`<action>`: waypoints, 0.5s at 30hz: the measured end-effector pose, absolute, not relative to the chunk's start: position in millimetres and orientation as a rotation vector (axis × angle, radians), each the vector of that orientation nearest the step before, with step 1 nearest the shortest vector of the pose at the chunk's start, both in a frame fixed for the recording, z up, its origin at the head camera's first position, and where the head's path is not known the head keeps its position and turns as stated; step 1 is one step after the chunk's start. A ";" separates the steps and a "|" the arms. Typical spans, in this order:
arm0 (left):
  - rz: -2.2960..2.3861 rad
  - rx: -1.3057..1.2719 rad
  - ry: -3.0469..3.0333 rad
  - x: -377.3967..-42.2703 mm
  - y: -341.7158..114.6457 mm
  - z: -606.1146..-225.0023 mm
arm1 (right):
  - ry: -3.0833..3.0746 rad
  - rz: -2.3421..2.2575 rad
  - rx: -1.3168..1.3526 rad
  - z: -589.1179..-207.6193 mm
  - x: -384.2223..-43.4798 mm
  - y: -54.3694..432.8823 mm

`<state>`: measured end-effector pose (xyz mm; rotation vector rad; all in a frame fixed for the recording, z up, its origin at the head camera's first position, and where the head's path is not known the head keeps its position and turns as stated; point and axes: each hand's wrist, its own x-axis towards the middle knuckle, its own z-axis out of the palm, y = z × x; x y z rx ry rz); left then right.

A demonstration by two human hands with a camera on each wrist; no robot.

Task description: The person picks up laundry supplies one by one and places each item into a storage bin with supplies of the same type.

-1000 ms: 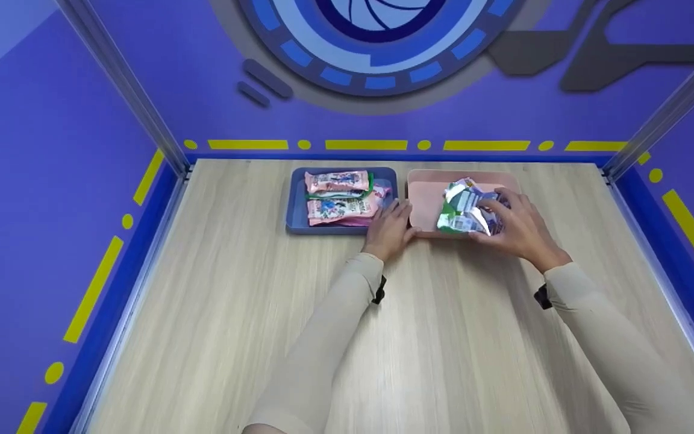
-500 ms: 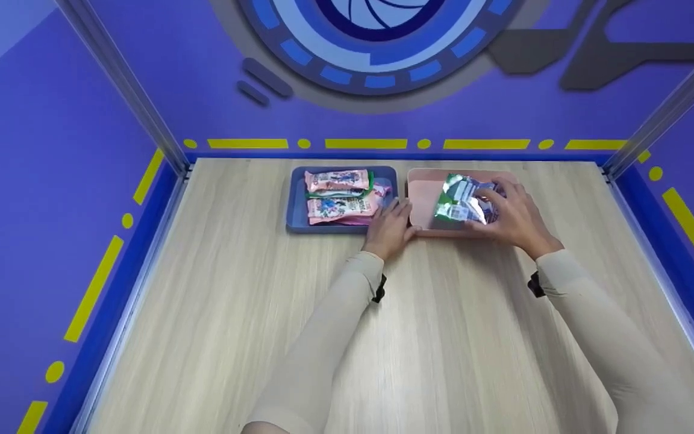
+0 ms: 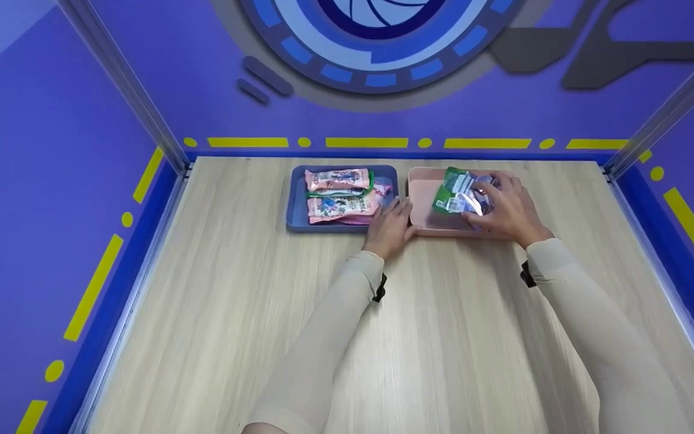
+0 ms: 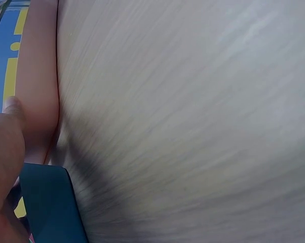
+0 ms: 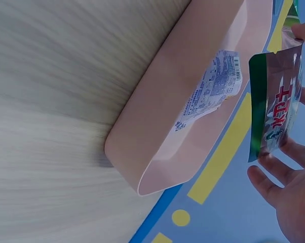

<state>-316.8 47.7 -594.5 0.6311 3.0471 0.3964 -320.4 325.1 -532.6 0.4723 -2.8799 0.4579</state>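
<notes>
My right hand [image 3: 512,211] pinches a green and silver snack packet [image 3: 452,193] over the pink tray [image 3: 422,208]. In the right wrist view this packet [image 5: 276,101] is tilted, clear of the tray's rim. Another packet [image 5: 213,86], white with blue print, lies inside that tray. My left hand [image 3: 388,229] rests where the two trays meet, its fingers laid over the blue tray's right edge. Its thumb [image 4: 13,107] touches the pink tray's wall in the left wrist view. Several pink snack packets [image 3: 341,208] lie in the blue tray [image 3: 297,208], one with a green edge.
Both trays stand side by side near the back of the wooden table [image 3: 250,289]. A purple wall [image 3: 172,90] with yellow marks rises right behind them, and side walls stand left and right. A dark teal piece [image 4: 51,202] shows beside the left hand.
My right hand has lifted the green and silver packet and shifted it slightly back and left, tilting it. The left hand and the blue tray's packets have stayed put.
</notes>
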 end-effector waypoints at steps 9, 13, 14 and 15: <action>0.377 0.626 3.053 -317.7 48.2 -594.9 | -2.956 0.439 0.414 -531.7 -332.7 318.9; 0.378 0.625 3.057 -317.8 47.8 -595.2 | -2.972 0.424 0.393 -531.2 -337.3 315.7; 0.375 0.627 3.059 -317.7 47.7 -595.4 | -2.971 0.418 0.398 -531.4 -338.4 314.7; 0.371 0.630 3.061 -317.8 47.6 -595.5 | -2.968 0.415 0.404 -531.6 -339.5 313.8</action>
